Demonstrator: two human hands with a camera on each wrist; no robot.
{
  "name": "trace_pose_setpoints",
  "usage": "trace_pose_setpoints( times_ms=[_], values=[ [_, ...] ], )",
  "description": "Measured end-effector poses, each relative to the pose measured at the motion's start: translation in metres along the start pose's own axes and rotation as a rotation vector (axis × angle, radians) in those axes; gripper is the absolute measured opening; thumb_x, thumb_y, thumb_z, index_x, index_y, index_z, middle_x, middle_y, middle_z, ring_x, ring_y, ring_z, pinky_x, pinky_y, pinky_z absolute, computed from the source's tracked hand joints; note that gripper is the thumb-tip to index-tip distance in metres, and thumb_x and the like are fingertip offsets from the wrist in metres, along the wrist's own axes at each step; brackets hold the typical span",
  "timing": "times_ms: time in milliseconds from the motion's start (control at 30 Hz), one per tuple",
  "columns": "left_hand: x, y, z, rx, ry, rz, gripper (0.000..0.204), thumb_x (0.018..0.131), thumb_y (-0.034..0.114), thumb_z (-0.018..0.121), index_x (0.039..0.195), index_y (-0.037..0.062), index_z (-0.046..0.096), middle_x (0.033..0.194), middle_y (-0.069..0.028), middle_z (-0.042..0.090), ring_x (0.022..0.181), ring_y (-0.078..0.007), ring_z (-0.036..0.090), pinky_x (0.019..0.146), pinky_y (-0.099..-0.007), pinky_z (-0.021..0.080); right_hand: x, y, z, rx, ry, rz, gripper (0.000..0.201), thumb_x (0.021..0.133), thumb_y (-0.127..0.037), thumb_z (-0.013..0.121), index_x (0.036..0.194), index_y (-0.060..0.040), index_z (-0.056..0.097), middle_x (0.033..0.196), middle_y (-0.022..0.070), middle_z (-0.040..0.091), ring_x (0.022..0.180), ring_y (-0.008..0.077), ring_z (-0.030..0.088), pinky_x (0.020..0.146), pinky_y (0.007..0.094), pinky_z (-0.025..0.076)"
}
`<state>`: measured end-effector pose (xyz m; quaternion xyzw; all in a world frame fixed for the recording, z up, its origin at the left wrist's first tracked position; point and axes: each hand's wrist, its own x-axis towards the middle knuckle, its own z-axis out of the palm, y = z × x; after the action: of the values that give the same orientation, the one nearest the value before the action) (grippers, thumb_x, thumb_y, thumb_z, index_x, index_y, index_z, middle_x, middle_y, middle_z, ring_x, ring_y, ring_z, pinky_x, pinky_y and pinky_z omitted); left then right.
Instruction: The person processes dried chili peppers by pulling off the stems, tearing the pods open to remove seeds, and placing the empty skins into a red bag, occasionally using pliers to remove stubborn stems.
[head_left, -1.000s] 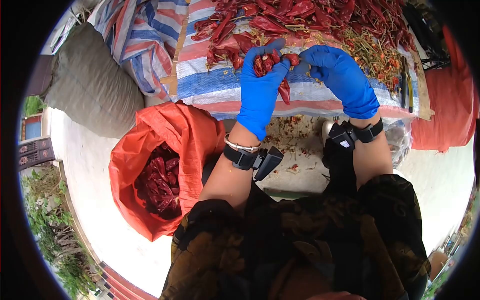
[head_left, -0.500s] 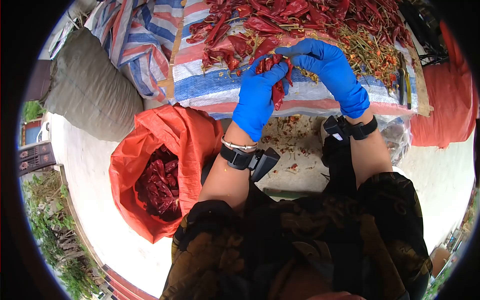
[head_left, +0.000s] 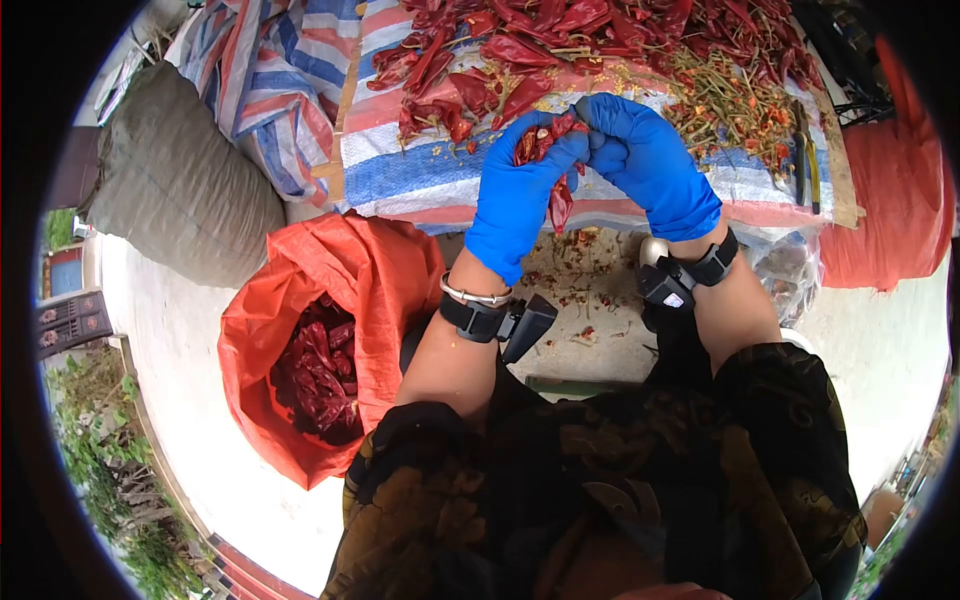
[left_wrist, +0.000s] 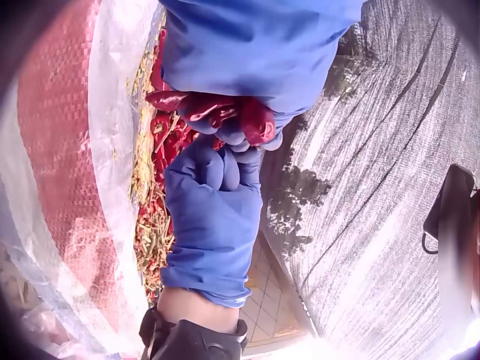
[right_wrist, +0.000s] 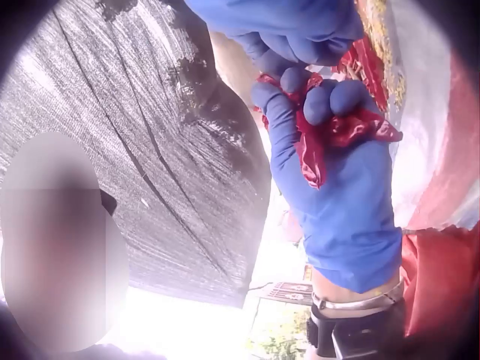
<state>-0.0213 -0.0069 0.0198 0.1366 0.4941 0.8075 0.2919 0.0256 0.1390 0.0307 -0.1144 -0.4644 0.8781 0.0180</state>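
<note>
My left hand [head_left: 512,195], in a blue glove, grips a small bunch of wrinkled dried red chili peppers [head_left: 538,146]. One pepper's tip hangs below the palm. In the right wrist view the left fingers curl over the dried peppers [right_wrist: 345,130]. My right hand [head_left: 655,165], gloved alike, meets the left fingertips and pinches the end of a pepper; its fingers hide the pinched part. Seen from the left wrist, the right hand [left_wrist: 214,217] has its fingers bent close under the bunch. Both hands are over the near edge of a striped woven sheet [head_left: 400,178].
A heap of dried chilies [head_left: 640,35] covers the sheet's far side, with a pile of loose stems [head_left: 735,115] at right. An open red sack [head_left: 390,290] holding chilies stands at left, before a full grey sack [head_left: 180,175]. Another red sack [head_left: 885,215] is at right.
The right hand first came in over the left fingertips, then dropped lower and closed against them. The peppers in the left hand have shifted, with one now hanging lower.
</note>
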Motion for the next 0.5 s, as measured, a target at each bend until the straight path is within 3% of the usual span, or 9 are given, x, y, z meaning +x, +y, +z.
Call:
trace_pose_setpoints(
  times_ms=[67, 133, 167, 233, 267, 333, 400, 433, 500],
  values=[
    [-0.002, 0.000, 0.002, -0.014, -0.012, 0.018, 0.021, 0.079, 0.007, 0.063, 0.099, 0.0055, 0.056, 0.083, -0.0064, 0.061, 0.065, -0.0111, 0.057, 0.053, -0.0225, 0.043, 0.000, 0.002, -0.004, 0.169, -0.110, 0.071, 0.018, 0.083, -0.020, 0.058, 0.087, -0.0020, 0.061, 0.073, 0.0018, 0.056, 0.048, 0.0055, 0.039, 0.044, 0.0191, 0.030],
    [-0.002, 0.002, 0.005, -0.026, -0.023, 0.036, 0.021, 0.080, 0.008, 0.062, 0.100, 0.0063, 0.056, 0.084, -0.0068, 0.062, 0.066, -0.0113, 0.057, 0.054, -0.0223, 0.044, -0.002, -0.002, 0.007, 0.370, 0.116, 0.170, 0.021, 0.084, -0.021, 0.057, 0.090, -0.0010, 0.061, 0.071, 0.0003, 0.053, 0.049, 0.0040, 0.034, 0.044, 0.0189, 0.027],
    [-0.002, 0.004, 0.007, -0.074, -0.002, 0.000, 0.019, 0.080, 0.008, 0.063, 0.097, 0.0049, 0.057, 0.082, -0.0066, 0.062, 0.065, -0.0106, 0.056, 0.054, -0.0224, 0.044, -0.002, -0.003, 0.006, 0.371, 0.116, 0.168, 0.021, 0.084, -0.021, 0.057, 0.090, -0.0010, 0.061, 0.071, 0.0003, 0.053, 0.049, 0.0040, 0.034, 0.044, 0.0189, 0.027],
    [-0.002, 0.006, 0.007, -0.121, 0.019, -0.034, 0.018, 0.079, 0.009, 0.063, 0.095, 0.0035, 0.057, 0.080, -0.0064, 0.062, 0.063, -0.0100, 0.055, 0.054, -0.0225, 0.044, 0.001, -0.005, -0.001, -0.086, 0.048, -0.123, 0.022, 0.087, -0.018, 0.053, 0.101, -0.0025, 0.059, 0.082, 0.0005, 0.059, 0.051, 0.0038, 0.032, 0.047, 0.0187, 0.027],
    [-0.001, 0.007, 0.004, -0.164, -0.032, -0.044, 0.018, 0.080, 0.009, 0.063, 0.096, 0.0036, 0.057, 0.080, -0.0065, 0.062, 0.064, -0.0104, 0.056, 0.055, -0.0222, 0.045, 0.003, -0.014, -0.010, -0.086, 0.048, -0.125, 0.022, 0.087, -0.018, 0.053, 0.101, -0.0025, 0.059, 0.082, 0.0005, 0.059, 0.051, 0.0038, 0.032, 0.047, 0.0187, 0.027],
    [-0.001, 0.008, 0.002, -0.209, -0.082, -0.052, 0.018, 0.080, 0.010, 0.062, 0.096, 0.0038, 0.057, 0.081, -0.0067, 0.062, 0.066, -0.0108, 0.057, 0.055, -0.0220, 0.045, 0.003, -0.046, -0.040, -0.462, 0.195, -0.492, 0.025, 0.087, -0.016, 0.051, 0.106, -0.0004, 0.057, 0.088, 0.0021, 0.061, 0.064, 0.0043, 0.047, 0.059, 0.0178, 0.037],
    [-0.002, 0.007, 0.002, -0.220, -0.026, -0.065, 0.019, 0.081, 0.010, 0.061, 0.098, 0.0042, 0.057, 0.084, -0.0080, 0.063, 0.068, -0.0115, 0.058, 0.056, -0.0217, 0.047, -0.002, -0.071, -0.071, -1.021, 0.440, -0.705, 0.033, 0.083, -0.018, 0.055, 0.112, -0.0012, 0.054, 0.104, 0.0112, 0.060, 0.091, 0.0166, 0.057, 0.080, 0.0250, 0.043],
    [-0.003, 0.007, 0.002, -0.224, -0.034, -0.067, 0.019, 0.081, 0.010, 0.061, 0.098, 0.0042, 0.057, 0.084, -0.0080, 0.063, 0.068, -0.0115, 0.058, 0.056, -0.0217, 0.047, -0.002, -0.075, -0.086, -1.026, 0.447, -0.707, 0.033, 0.083, -0.018, 0.055, 0.112, -0.0012, 0.054, 0.104, 0.0112, 0.060, 0.091, 0.0166, 0.057, 0.080, 0.0250, 0.043],
    [-0.001, 0.007, 0.006, -0.151, 0.036, -0.051, 0.023, 0.085, 0.015, 0.057, 0.103, 0.0019, 0.056, 0.090, -0.0102, 0.062, 0.064, -0.0107, 0.054, 0.054, -0.0216, 0.042, -0.012, -0.083, -0.120, -1.817, 0.688, -0.653, 0.045, 0.075, -0.028, 0.064, 0.116, -0.0117, 0.055, 0.114, 0.0142, 0.055, 0.103, 0.0275, 0.054, 0.088, 0.0345, 0.041]
  ],
)
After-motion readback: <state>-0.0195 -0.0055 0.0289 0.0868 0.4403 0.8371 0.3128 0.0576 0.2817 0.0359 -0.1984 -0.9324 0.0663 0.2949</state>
